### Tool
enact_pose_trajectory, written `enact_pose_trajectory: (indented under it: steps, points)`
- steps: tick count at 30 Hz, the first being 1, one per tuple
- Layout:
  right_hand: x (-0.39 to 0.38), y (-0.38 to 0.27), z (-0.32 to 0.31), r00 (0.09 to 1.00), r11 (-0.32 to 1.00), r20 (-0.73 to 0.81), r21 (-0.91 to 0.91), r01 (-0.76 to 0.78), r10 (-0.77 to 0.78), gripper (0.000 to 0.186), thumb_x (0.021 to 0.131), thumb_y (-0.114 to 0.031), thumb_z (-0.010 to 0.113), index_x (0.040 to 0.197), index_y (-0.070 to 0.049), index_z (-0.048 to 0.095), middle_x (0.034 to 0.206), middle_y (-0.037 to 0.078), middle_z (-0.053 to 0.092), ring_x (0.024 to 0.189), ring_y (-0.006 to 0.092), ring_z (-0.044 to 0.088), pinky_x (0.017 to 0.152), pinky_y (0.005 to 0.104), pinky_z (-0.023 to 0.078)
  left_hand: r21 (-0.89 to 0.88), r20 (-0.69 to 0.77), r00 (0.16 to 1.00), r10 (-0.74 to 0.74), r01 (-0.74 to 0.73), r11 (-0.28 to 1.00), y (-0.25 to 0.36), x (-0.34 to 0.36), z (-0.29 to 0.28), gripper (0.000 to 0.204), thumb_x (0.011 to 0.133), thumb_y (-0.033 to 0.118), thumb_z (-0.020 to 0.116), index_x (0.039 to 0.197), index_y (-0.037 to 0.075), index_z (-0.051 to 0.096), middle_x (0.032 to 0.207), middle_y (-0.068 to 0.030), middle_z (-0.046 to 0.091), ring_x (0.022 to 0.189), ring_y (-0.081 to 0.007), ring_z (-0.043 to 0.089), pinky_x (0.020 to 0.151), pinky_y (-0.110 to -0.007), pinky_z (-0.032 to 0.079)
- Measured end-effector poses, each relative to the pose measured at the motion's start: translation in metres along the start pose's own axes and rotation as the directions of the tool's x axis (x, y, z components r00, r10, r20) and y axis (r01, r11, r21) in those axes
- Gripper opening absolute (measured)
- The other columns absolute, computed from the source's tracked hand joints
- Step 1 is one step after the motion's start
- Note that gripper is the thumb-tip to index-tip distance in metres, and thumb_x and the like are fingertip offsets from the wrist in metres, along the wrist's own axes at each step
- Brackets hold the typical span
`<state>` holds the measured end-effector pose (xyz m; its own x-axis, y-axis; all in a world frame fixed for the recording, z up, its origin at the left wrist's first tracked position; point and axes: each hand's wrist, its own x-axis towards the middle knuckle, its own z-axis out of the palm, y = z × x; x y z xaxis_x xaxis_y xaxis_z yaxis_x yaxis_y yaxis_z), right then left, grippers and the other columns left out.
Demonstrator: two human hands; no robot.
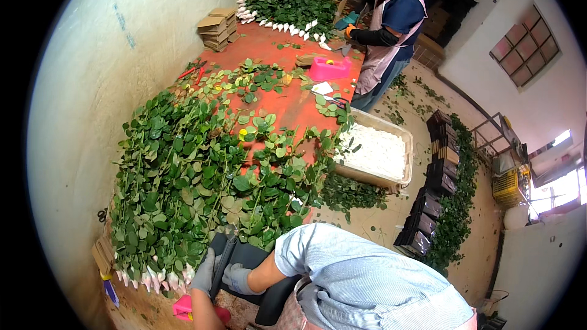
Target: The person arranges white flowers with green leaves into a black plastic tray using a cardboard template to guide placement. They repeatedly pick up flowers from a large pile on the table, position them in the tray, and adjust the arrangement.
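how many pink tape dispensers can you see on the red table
2. One pink tape dispenser sits at the far end of the red table, near the co-worker. The other is at the near edge, beside the left hand. Leaves may hide more.

Flower packing workshop: long red work table (287, 107) heaped with green leafy cut stems (183, 177), stacked brown cardboard sheets (218, 27), leaf-littered concrete floor (416, 101).

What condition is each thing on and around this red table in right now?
Rose stems: heaped flat on the table, buds wrapped.
Left hand: gloved, on a dark sheet.
Right hand: gloved, on the same sheet.
Dark sheet: bent over the table edge.
Crate: open, filled with white material.
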<state>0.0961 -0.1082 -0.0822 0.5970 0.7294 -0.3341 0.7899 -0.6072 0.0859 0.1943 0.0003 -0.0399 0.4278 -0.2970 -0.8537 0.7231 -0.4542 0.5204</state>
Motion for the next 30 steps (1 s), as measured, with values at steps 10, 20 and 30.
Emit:
enact_pose_trajectory:
  steps: [10,20,30]
  points:
    - [-0.008,0.012,-0.045,0.999,0.963,-0.034,0.268,0.042,-0.034,0.024,0.087,-0.020,0.061,0.105,-0.012,0.076,0.106,0.009,0.071,0.093,0.0296,0.069,0.062,0.0434,0.055,0.792,-0.350,0.480,0.805,-0.308,0.528,-0.027,-0.054,-0.004,0.022,0.096,0.024,0.060,0.096,0.004,0.070,0.092,-0.0181,0.070,0.078,-0.0355,0.066,0.068,-0.048,0.050]
    - [-0.010,0.009,-0.008,0.995,0.992,-0.019,0.084,0.098,-0.097,0.032,0.090,-0.016,0.056,0.120,-0.008,0.063,0.122,0.018,0.055,0.107,0.0369,0.059,0.076,0.0466,0.056,0.917,-0.284,0.554,0.782,-0.082,0.391,-0.163,-0.126,0.142,0.013,0.087,0.024,0.057,0.092,0.011,0.058,0.087,-0.0050,0.058,0.086,-0.0245,0.058,0.074,-0.038,0.046]
    - [0.000,0.015,-0.012,0.996,0.992,-0.036,0.097,0.086,-0.083,0.028,0.091,-0.014,0.056,0.118,-0.007,0.063,0.120,0.018,0.056,0.107,0.0371,0.060,0.078,0.0478,0.057,0.194,-0.903,0.291,0.317,-0.383,0.903,-0.184,-0.159,0.033,0.016,0.092,0.018,0.069,0.101,0.005,0.073,0.091,-0.0121,0.074,0.084,-0.0179,0.069,0.075,-0.035,0.055]
